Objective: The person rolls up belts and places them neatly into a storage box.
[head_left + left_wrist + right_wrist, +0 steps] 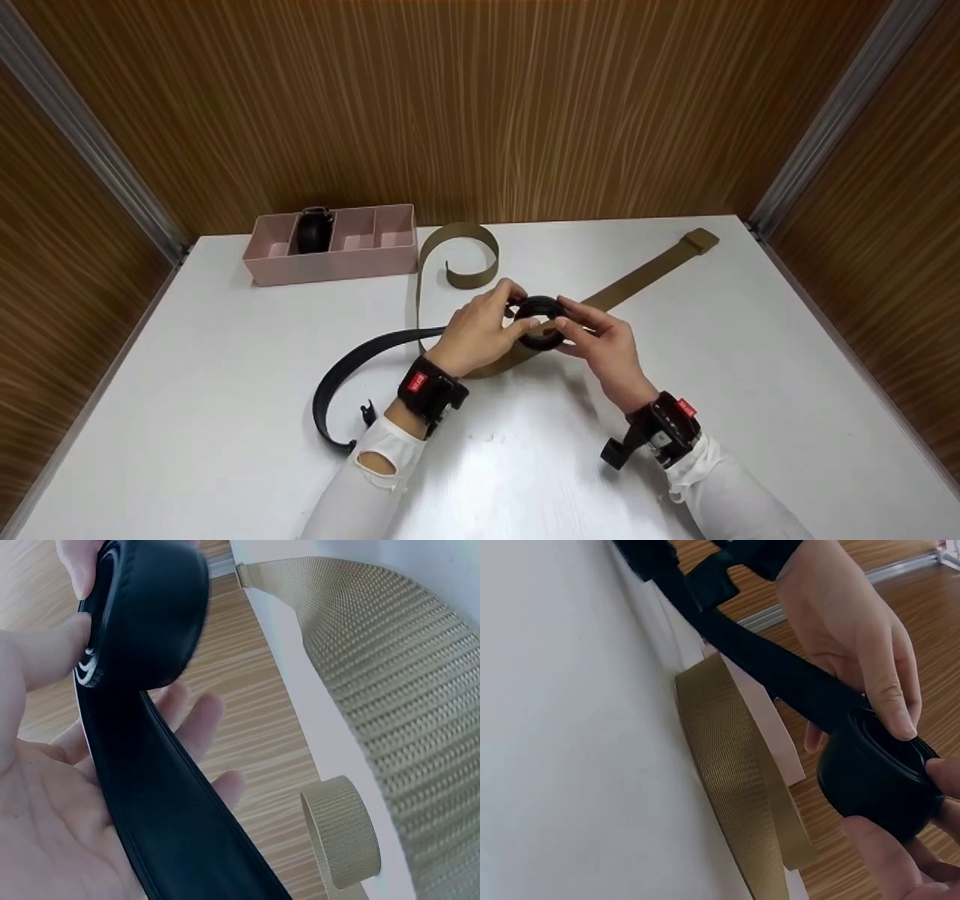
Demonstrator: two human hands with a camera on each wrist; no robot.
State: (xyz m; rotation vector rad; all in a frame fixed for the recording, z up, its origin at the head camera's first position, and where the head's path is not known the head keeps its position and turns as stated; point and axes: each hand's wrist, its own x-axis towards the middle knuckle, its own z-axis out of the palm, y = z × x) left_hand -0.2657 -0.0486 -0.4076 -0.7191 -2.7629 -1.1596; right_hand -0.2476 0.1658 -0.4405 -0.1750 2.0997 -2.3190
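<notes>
Between both hands is a black belt, wound at one end into a roll (157,615). My left hand (480,334) pinches the roll's left side, its thumb on the edge. The belt's unrolled strap (360,352) passes across the left palm and curves down to the table at the left. My right hand (611,356) grips the roll's right side between thumb and fingers; the right wrist view shows the layered coil (862,776). Beneath and behind the hands lies an olive woven belt (637,281), its far left end loosely curled; the hands hide part of it.
At the back left of the white table (187,420) stands a pink tray (337,266) with several compartments. A rolled black belt (314,232) with a metal buckle sits in its second compartment from the left. Wood-patterned panels (480,112) enclose the back and sides.
</notes>
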